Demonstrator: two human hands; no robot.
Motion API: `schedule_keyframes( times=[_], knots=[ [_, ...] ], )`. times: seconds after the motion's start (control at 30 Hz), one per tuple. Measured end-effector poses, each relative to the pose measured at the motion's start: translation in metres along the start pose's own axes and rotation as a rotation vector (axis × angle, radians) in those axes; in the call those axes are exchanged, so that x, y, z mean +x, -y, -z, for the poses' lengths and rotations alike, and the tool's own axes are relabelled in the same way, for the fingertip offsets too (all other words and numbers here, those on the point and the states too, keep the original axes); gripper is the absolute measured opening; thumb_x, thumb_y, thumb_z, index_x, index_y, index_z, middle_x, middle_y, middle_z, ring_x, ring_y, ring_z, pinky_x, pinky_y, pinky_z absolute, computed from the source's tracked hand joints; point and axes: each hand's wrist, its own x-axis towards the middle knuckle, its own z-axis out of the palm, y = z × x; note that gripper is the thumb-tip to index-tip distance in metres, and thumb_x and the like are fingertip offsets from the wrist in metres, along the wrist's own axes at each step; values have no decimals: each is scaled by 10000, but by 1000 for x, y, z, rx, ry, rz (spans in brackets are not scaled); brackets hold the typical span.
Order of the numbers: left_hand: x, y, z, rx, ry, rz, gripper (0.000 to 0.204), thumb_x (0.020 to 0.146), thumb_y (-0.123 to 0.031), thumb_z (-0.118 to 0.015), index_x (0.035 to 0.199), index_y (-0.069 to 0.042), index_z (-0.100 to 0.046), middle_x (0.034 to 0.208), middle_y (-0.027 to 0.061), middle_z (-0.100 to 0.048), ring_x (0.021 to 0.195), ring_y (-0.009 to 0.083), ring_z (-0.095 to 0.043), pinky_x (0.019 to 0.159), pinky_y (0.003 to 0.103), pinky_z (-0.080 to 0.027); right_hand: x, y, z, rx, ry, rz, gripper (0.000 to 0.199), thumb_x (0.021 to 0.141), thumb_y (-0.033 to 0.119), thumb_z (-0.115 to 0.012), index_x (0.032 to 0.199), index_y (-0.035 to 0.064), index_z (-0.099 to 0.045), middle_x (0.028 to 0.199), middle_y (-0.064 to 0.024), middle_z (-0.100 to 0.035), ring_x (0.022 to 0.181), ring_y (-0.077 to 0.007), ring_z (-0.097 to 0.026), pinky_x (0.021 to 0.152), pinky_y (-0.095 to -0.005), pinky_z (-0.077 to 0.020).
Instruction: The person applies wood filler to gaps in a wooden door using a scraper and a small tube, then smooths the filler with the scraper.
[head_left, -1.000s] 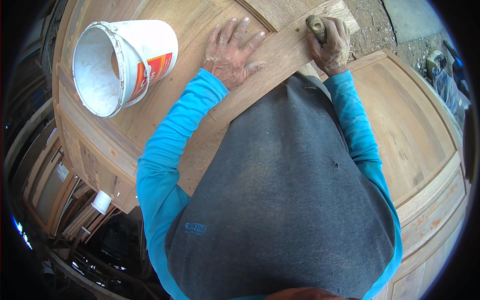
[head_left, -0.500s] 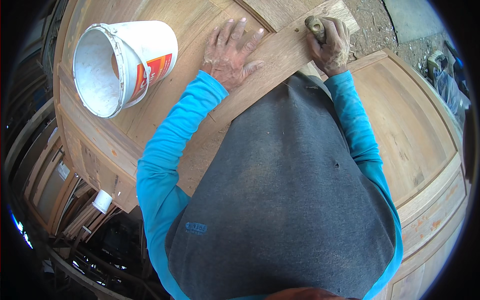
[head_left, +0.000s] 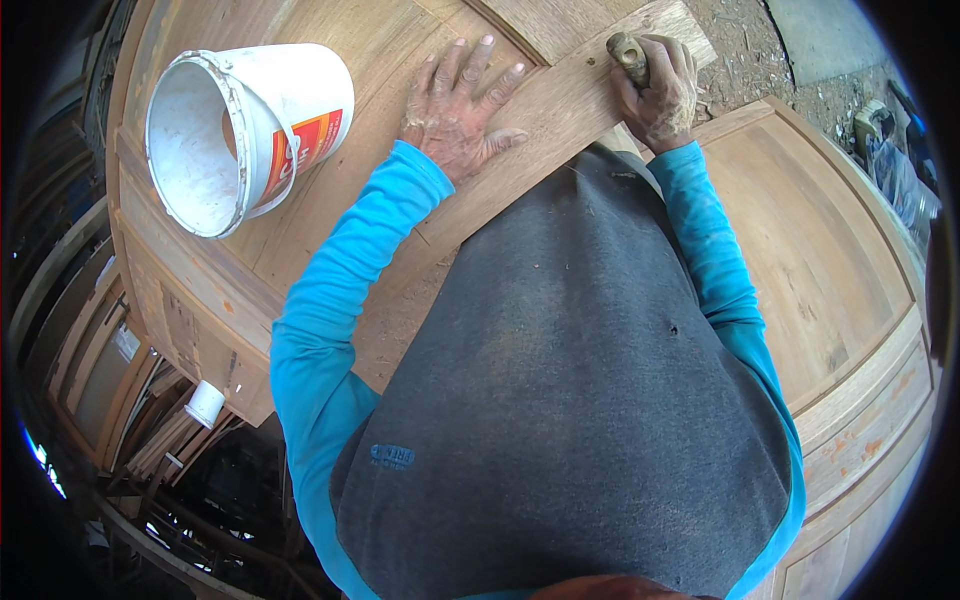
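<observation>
My left hand [head_left: 457, 112] lies flat with its fingers spread, resting on the bare wooden door [head_left: 385, 60] and the near edge of a plank. That long plank [head_left: 560, 120] runs slantwise from beside my body up to the right. At its far right end my right hand [head_left: 661, 95] is closed round a worn wooden tool handle [head_left: 627, 55], whose butt end points up. The tool's working end is hidden beneath my fist, so its kind does not show. A white plastic bucket [head_left: 317, 90] lies on its side to the left of my left hand, mouth facing left.
Another panelled wooden door [head_left: 800, 250] lies at the right. A small white cup-shaped piece [head_left: 206, 402] sits by the left door's lower edge. Stacked wooden frames [head_left: 95, 370] stand at the left. Shavings litter the ground [head_left: 745, 60] beyond, near a plastic bag [head_left: 905, 185].
</observation>
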Motion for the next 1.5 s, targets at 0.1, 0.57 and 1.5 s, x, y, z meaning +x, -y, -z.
schedule_keyframes(
  times=[0.1, 0.57, 1.5],
  knots=[
    [-1, 0, -2, -68, 4, 20, 840, 904, -796, -417, 1600, -334, -335, 1657, 124, -289, 1530, 387, -229, 1236, 596, -189, -1, -1, 0, -1, 1, -1, 385, 749, 172, -801, 1101, 122, -653, 1088, -72, -656, 1018, -314, -611, 920, -444, -461],
    [-4, 2, -6, -97, -5, 46, 862, 876, -814, -452, 1592, -344, -349, 1665, 131, -261, 1534, 411, -201, 1246, 597, -170, -1, -1, -2, -5, -9, 4, 391, 740, 171, -803, 1098, 125, -652, 1081, -69, -655, 1019, -311, -615, 909, -446, -467],
    [14, 23, -2, -58, 35, -122, 986, 723, -974, -368, 1551, -442, -399, 1684, 124, -194, 1537, 415, -140, 1219, 650, -111, -3, 0, -6, -9, -37, -23, 407, 726, 157, -810, 1102, 115, -660, 1095, -74, -672, 1018, -320, -623, 915, -447, -472]
  ],
)
